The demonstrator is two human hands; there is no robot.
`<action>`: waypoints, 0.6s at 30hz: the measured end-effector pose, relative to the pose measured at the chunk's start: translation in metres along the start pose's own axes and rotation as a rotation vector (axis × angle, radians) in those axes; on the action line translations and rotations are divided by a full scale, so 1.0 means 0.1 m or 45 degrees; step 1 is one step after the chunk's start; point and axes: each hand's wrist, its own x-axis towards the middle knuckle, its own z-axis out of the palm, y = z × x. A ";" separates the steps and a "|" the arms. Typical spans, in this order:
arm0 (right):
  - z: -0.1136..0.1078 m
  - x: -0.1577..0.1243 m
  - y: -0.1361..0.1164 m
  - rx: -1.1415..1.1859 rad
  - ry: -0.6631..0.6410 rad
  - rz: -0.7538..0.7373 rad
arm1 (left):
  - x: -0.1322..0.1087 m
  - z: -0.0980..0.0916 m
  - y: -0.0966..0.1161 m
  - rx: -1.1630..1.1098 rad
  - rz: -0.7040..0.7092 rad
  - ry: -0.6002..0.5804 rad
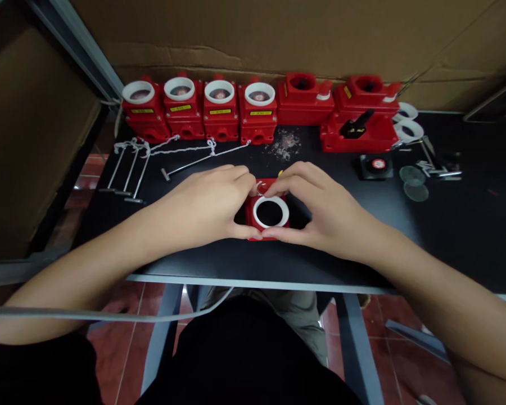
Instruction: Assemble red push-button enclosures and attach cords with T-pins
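Note:
Close to the table's front edge, a red box housing point(250, 214) lies with a white ring point(286, 212) on top, round a dark opening. My left hand point(219, 202) is closed on the left side of the housing, thumb at its front edge and fingertips at the back. The thumb and fingers of my right hand point(324, 216) curve round the white ring, touching its front and back rim. Part of the housing is hidden under both hands. Something clear and shiny shows on the red surface just behind the ring.
Several red boxes with white rings point(220, 91) line the back left. Two ringless red boxes point(306, 107) and an open red base point(358, 140) stand right of them. Metal T-rods point(140, 177) on cords lie left. Debris point(284, 144), a black part point(376, 167) and glass discs point(415, 184) lie about.

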 end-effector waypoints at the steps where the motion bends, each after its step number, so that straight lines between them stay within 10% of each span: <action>1: -0.01 0.00 0.00 0.003 -0.009 0.004 | 0.00 0.00 0.00 0.006 0.001 -0.002; 18: -0.26 0.05 0.05 0.205 -0.222 -0.075 | 0.01 -0.02 0.01 0.006 -0.024 -0.032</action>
